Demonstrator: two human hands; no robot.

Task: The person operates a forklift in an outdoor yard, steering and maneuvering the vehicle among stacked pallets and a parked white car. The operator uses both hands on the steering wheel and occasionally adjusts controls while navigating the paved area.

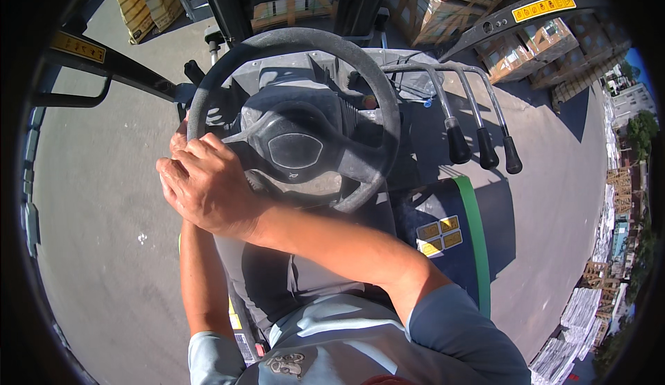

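The black steering wheel (294,37) of a forklift stands in front of me, with a plain round hub. My right arm crosses over to the wheel's left side, where my right hand (211,184) is closed at the rim with its fingers curled. Beneath and behind it, my left hand (179,135) is mostly covered; a few of its fingers show wrapped at the left rim. Both hands are close together, the right on top. Three levers with black knobs (457,140) rise at the right, and neither hand touches them.
A dark mast (228,4) stands ahead. Wooden crates (443,11) are stacked front right, and yellowish wrapped stacks (145,4) stand front left. Black frame bars (131,73) flank the seat. Grey pavement (104,246) surrounds the vehicle; pallets and white stacks (578,316) line the far right.
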